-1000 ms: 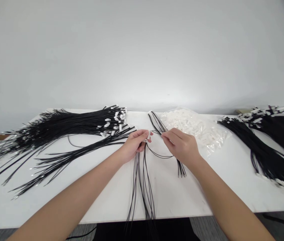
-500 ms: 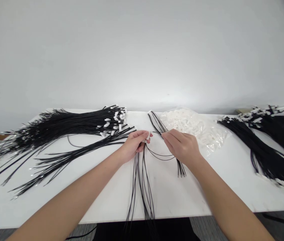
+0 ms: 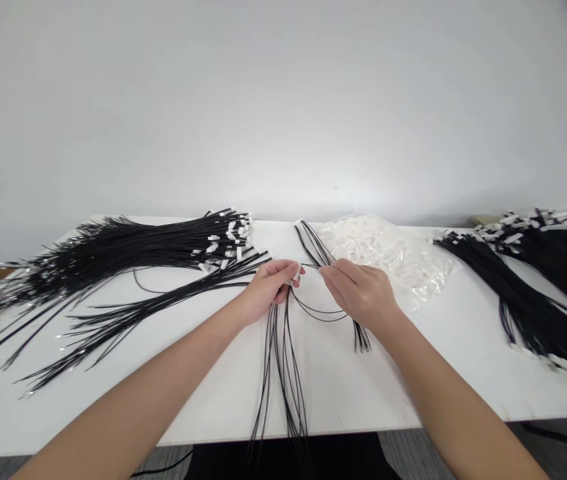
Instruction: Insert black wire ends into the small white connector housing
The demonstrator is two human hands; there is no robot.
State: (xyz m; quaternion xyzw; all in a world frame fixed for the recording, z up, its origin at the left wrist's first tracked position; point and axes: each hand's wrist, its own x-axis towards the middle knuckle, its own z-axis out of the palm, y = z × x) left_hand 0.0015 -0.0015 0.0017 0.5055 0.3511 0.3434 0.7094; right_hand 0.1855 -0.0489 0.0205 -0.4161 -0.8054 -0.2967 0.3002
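Between the thumb and fingers of my left hand (image 3: 272, 281) is a small white plastic connector (image 3: 295, 272), closed in a pinch. Several black wires (image 3: 288, 367) hang from below that hand over the table's front edge. To its right, my right hand (image 3: 358, 290) pinches a thin black wire (image 3: 311, 266), which runs across the short gap toward the connector. Another wire (image 3: 316, 313) loops below, between the two hands. Behind my right hand lies a bundle of black wires (image 3: 316, 243) with a white end; its other ends stick out beneath the hand.
A large pile of black wires with white connectors (image 3: 163, 243) lies at left, a looser bunch (image 3: 148, 313) in front. A clear bag of white connectors (image 3: 388, 253) sits at back right. More black wire bundles (image 3: 513, 287) cover the table's (image 3: 203, 393) right end, against the wall (image 3: 283, 120).
My right hand has shifted very slightly to the left, closer to the connector. My left hand keeps its pinch and stays nearly still.
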